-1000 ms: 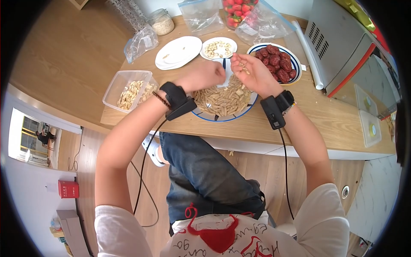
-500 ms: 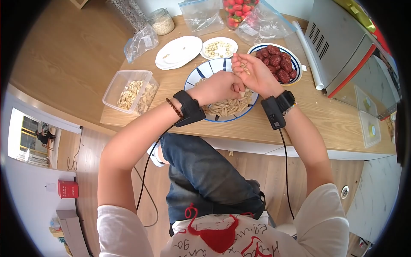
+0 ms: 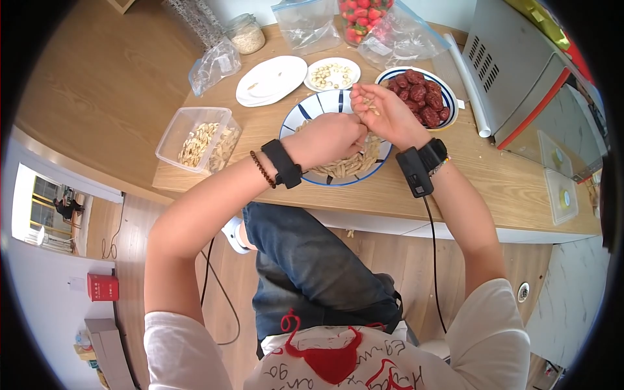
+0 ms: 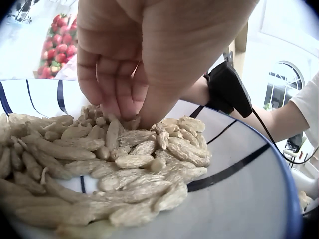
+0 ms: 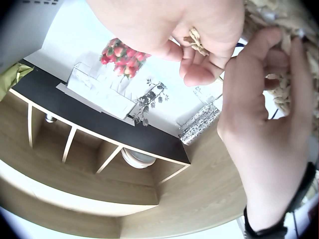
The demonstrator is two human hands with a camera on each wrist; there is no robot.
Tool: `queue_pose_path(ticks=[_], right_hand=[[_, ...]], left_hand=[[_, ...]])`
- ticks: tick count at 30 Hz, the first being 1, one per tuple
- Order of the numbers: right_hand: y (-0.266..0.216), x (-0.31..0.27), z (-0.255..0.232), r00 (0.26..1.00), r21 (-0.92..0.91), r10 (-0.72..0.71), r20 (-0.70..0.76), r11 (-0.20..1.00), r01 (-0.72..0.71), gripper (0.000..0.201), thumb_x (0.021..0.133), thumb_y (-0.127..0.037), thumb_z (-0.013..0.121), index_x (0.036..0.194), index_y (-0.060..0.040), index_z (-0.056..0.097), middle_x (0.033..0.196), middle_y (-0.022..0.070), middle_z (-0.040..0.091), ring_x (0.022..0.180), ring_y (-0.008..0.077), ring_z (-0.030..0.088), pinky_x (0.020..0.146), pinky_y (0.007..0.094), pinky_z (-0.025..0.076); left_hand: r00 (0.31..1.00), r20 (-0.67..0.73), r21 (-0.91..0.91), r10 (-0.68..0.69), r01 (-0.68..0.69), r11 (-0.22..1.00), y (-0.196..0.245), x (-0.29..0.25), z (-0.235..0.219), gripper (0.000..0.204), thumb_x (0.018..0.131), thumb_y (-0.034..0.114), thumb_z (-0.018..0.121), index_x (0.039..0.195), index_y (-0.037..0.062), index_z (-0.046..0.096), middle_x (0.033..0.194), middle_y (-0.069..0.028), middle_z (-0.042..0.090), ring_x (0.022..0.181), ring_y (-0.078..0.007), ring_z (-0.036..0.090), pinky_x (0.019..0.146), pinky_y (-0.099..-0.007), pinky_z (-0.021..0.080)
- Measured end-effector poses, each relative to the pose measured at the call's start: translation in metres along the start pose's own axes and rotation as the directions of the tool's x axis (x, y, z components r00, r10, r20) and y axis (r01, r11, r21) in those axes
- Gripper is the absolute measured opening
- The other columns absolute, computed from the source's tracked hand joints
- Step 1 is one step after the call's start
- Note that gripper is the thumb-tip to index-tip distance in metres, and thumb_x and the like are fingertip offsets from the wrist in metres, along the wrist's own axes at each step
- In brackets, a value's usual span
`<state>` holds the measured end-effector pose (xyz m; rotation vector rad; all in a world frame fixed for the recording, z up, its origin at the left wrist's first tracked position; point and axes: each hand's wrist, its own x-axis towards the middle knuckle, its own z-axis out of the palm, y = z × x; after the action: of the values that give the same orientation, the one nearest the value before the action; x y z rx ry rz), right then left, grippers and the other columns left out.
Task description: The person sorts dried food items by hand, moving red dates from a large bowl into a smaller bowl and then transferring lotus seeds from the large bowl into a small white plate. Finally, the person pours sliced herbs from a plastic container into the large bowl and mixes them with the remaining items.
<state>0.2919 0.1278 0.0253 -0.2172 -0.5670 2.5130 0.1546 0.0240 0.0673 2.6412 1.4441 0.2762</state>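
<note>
Pale, elongated dried pieces (image 3: 348, 167) (image 4: 133, 189) fill part of a white bowl with blue stripes (image 3: 293, 119) (image 4: 239, 199). Above it the left hand (image 3: 328, 140) (image 4: 149, 55) (image 5: 264, 119) reaches down, thumb and fingertips pinching among the pieces; what lies between the tips is partly hidden. The right hand (image 3: 391, 116) (image 5: 169, 25) is held palm up over the bowl's right edge, its fingers curled round a few small pieces (image 5: 196, 42). In the head view the two hands are close together.
Red dates (image 3: 422, 94) fill a bowl at the right. Behind are a small plate of round pieces (image 3: 314, 79), white plates (image 3: 279, 71), strawberries (image 3: 359, 16), plastic bags and a jar (image 3: 246, 36). A clear box (image 3: 170, 136) stands left, a grey appliance (image 3: 513, 58) right.
The left hand has moved from the bowl's far part toward the near side, down to the pieces, then slightly back left. The right hand has hardly moved.
</note>
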Motion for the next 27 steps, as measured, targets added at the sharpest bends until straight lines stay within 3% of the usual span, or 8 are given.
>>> queue_pose_path(ticks=[4,8,11,14,18,20,24,27], right_hand=[[0.001,-0.003,0.004,1.000,-0.049,0.012,-0.016,0.999,-0.013,0.020,0.091,-0.009,0.050,0.104,0.0054,0.049,0.093,0.0079,0.051,0.079,0.0123,0.048,0.071,0.0219,0.044],[0.005,-0.006,0.009,0.998,-0.100,-0.032,-0.057,0.995,0.026,0.020,0.091,-0.010,0.050,0.104,0.0056,0.050,0.094,0.0081,0.052,0.082,0.0125,0.050,0.074,0.0227,0.046],[0.004,-0.006,0.006,0.999,-0.175,-0.010,0.045,0.984,0.018,0.022,0.092,-0.010,0.049,0.106,0.0065,0.049,0.094,0.0078,0.051,0.082,0.0128,0.050,0.074,0.0236,0.046],[0.006,-0.006,0.009,1.000,-0.196,-0.030,0.010,0.980,0.031,0.023,0.092,-0.010,0.048,0.107,0.0069,0.049,0.091,0.0072,0.050,0.082,0.0130,0.048,0.073,0.0235,0.045],[0.003,-0.008,0.010,0.996,-0.048,0.080,0.038,0.996,-0.078,0.013,0.092,-0.010,0.047,0.095,0.0029,0.049,0.081,0.0036,0.046,0.069,0.0070,0.045,0.054,0.0182,0.039],[-0.002,-0.007,0.003,0.974,0.008,0.152,0.166,0.988,-0.156,0.012,0.093,-0.010,0.047,0.088,0.0002,0.048,0.075,0.0016,0.044,0.059,0.0036,0.042,0.043,0.0161,0.033],[-0.007,-0.010,0.007,0.982,0.198,0.159,0.106,0.964,-0.178,0.017,0.094,-0.014,0.049,0.080,-0.0043,0.045,0.067,-0.0027,0.040,0.045,0.0006,0.034,0.033,0.0162,0.022],[-0.009,-0.009,0.006,0.977,0.275,0.162,0.137,0.941,-0.195,0.020,0.094,-0.016,0.050,0.078,-0.0059,0.044,0.062,-0.0044,0.038,0.041,0.0013,0.032,0.032,0.0165,0.022]], left_hand=[[0.997,-0.081,0.056,0.004,0.000,0.998,0.000,-0.009,-0.009,0.007,0.077,0.013,0.063,0.079,0.0063,0.064,0.077,-0.0088,0.061,0.070,-0.0281,0.060,0.064,-0.0372,0.048],[0.949,-0.291,0.021,-0.123,0.135,0.991,-0.007,-0.009,-0.030,0.011,0.080,0.015,0.064,0.082,0.0052,0.066,0.079,-0.0095,0.062,0.066,-0.0245,0.060,0.062,-0.0344,0.048],[0.878,-0.459,-0.078,-0.138,0.115,0.990,-0.009,-0.003,-0.039,0.011,0.081,0.013,0.064,0.086,0.0040,0.067,0.078,-0.0105,0.062,0.065,-0.0223,0.060,0.061,-0.0326,0.048],[0.859,-0.504,-0.054,-0.092,0.074,0.996,-0.009,0.003,-0.034,0.017,0.081,0.012,0.064,0.095,0.0037,0.065,0.078,-0.0098,0.061,0.065,-0.0217,0.059,0.061,-0.0319,0.048],[0.799,-0.595,-0.004,-0.090,0.109,0.994,-0.003,0.009,-0.028,0.018,0.082,0.016,0.064,0.095,0.0036,0.063,0.079,-0.0082,0.060,0.065,-0.0207,0.059,0.061,-0.0320,0.048],[0.815,-0.503,-0.156,-0.288,0.242,0.958,-0.003,0.007,-0.027,0.019,0.083,0.019,0.063,0.092,0.0031,0.062,0.078,-0.0079,0.061,0.065,-0.0193,0.059,0.061,-0.0319,0.047],[0.809,-0.212,-0.392,-0.549,0.444,0.806,-0.011,0.001,-0.023,0.021,0.085,0.023,0.061,0.091,0.0032,0.063,0.077,-0.0088,0.063,0.066,-0.0173,0.058,0.061,-0.0306,0.047],[0.912,-0.195,-0.384,-0.362,0.269,0.883,-0.015,0.003,-0.009,0.020,0.084,0.022,0.061,0.090,0.0030,0.065,0.077,-0.0092,0.065,0.067,-0.0164,0.058,0.063,-0.0288,0.048]])
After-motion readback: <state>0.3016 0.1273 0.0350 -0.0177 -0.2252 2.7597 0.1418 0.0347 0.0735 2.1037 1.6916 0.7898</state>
